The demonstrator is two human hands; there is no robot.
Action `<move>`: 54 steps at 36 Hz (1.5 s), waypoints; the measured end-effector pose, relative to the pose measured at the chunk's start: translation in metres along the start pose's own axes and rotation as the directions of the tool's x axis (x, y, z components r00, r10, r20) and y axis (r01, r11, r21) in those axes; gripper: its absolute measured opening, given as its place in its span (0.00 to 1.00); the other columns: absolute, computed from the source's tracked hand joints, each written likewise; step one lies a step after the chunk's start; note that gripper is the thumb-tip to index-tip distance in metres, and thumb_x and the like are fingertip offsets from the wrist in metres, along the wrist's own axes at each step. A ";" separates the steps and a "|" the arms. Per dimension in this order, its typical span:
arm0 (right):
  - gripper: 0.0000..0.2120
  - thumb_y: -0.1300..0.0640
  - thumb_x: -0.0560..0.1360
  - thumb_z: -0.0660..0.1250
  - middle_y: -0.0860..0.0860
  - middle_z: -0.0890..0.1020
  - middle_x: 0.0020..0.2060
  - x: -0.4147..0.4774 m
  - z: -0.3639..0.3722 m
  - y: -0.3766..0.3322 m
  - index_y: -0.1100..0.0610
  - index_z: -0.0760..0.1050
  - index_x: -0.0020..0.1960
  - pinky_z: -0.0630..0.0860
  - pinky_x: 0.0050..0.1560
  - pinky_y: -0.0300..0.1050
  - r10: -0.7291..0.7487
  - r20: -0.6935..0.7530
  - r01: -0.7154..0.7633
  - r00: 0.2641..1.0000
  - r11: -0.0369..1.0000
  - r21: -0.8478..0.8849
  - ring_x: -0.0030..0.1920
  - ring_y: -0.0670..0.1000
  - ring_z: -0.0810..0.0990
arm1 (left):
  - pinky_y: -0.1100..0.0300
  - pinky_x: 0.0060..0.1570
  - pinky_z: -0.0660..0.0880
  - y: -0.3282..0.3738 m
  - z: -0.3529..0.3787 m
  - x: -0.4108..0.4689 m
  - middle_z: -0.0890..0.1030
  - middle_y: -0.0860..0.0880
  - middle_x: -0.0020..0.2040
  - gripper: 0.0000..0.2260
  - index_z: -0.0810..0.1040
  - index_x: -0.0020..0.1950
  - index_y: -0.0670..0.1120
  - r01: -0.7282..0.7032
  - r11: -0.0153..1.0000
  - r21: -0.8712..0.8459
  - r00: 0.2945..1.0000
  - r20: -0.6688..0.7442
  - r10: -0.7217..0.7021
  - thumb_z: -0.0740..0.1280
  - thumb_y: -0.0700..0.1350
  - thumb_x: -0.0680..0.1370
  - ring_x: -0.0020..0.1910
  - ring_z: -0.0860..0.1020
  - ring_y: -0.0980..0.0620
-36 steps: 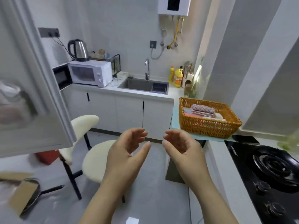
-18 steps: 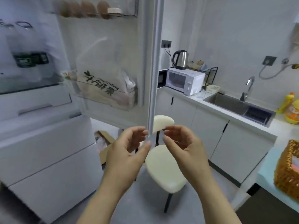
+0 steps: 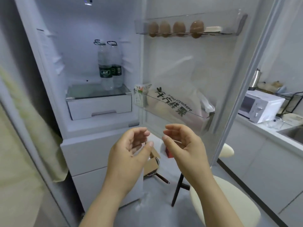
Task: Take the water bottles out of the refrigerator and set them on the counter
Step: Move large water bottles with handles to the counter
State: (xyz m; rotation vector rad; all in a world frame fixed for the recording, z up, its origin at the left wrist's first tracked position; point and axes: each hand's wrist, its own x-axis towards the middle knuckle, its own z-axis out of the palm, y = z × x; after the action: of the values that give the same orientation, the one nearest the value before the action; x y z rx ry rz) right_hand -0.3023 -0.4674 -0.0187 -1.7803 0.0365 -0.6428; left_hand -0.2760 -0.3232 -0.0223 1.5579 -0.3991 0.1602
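Inside, two water bottles (image 3: 105,63) stood, apparently touching, on the glass shelf (image 3: 85,93) of the open refrigerator (image 3: 91,153) at eleven o'clock, left hand (image 3: 129,151) and right hand (image 3: 183,146) relaxed, empty, near six o'clock.

Two clear water bottles (image 3: 108,64), green labels, upright, touching, on refrigerator (image 3: 78,46) glass shelf (image 3: 91,93)

Walls (image 3: 291,46): plain, pale grey.
Floor (image 3: 157,202): glossy grey, reflective.
Cabinets (image 3: 262,169): white base units under the bench (image 3: 268,131), right side.
Bench load: white microwave (image 3: 260,105), steel kettle (image 3: 255,78) near it; sink (image 3: 293,134) at the edge of view.
Stools: two, cream seats, dark legs; near stool (image 3: 226,205), far stool (image 3: 227,148).
Left edge: blurred yellowish fabric (image 3: 32,128), possibly a curtain.
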 end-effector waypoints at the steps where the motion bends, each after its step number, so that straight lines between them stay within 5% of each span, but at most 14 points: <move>1: 0.09 0.60 0.74 0.70 0.43 0.83 0.43 0.006 0.008 0.000 0.47 0.79 0.50 0.79 0.43 0.46 -0.005 0.010 0.005 1.000 1.000 0.003 0.44 0.47 0.83 | 0.64 0.56 0.76 -0.001 -0.006 0.007 0.84 0.56 0.50 0.12 0.79 0.52 0.53 -0.005 1.000 0.003 1.000 -0.007 0.005 0.71 0.37 0.74 0.53 0.81 0.60; 5: 0.08 0.59 0.74 0.70 0.43 0.83 0.44 0.037 0.051 -0.001 0.48 0.79 0.51 0.75 0.40 0.38 -0.020 0.046 0.020 0.999 1.000 0.014 0.44 0.43 0.81 | 0.64 0.57 0.76 -0.010 -0.038 0.044 0.84 0.55 0.51 0.12 0.79 0.55 0.50 -0.006 1.000 0.000 0.999 -0.036 0.006 0.71 0.37 0.74 0.53 0.81 0.60; 10: 0.09 0.60 0.74 0.70 0.45 0.84 0.45 0.072 0.099 0.002 0.49 0.79 0.52 0.79 0.51 0.38 -0.035 0.054 0.035 0.998 0.999 0.011 0.48 0.42 0.82 | 0.61 0.58 0.76 -0.027 -0.074 0.086 0.84 0.55 0.51 0.12 0.79 0.53 0.51 -0.004 1.000 0.008 0.998 -0.055 0.005 0.71 0.37 0.74 0.53 0.81 0.59; 37: 0.09 0.61 0.76 0.68 0.45 0.83 0.49 0.306 0.238 0.078 0.51 0.78 0.54 0.74 0.48 0.29 -0.074 0.132 0.056 0.988 0.989 0.136 0.49 0.39 0.81 | 0.69 0.53 0.76 -0.110 -0.137 0.317 0.83 0.54 0.51 0.12 0.78 0.53 0.50 0.003 0.997 0.083 0.968 -0.249 0.018 0.71 0.36 0.74 0.50 0.81 0.60; 54: 0.09 0.60 0.75 0.69 0.45 0.83 0.47 0.403 0.322 0.107 0.51 0.78 0.54 0.75 0.47 0.28 -0.060 0.051 0.055 0.997 0.994 0.093 0.47 0.38 0.81 | 0.67 0.53 0.77 -0.158 -0.200 0.447 0.82 0.54 0.52 0.14 0.76 0.54 0.53 -0.046 0.997 0.060 0.979 -0.194 0.057 0.70 0.36 0.74 0.50 0.81 0.61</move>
State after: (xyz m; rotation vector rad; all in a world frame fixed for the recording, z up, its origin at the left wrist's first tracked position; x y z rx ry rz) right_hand 0.2126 -0.3559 -0.0062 -1.7139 -0.0801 -0.6278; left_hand 0.2223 -0.1959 -0.0083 1.5702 -0.2820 0.3650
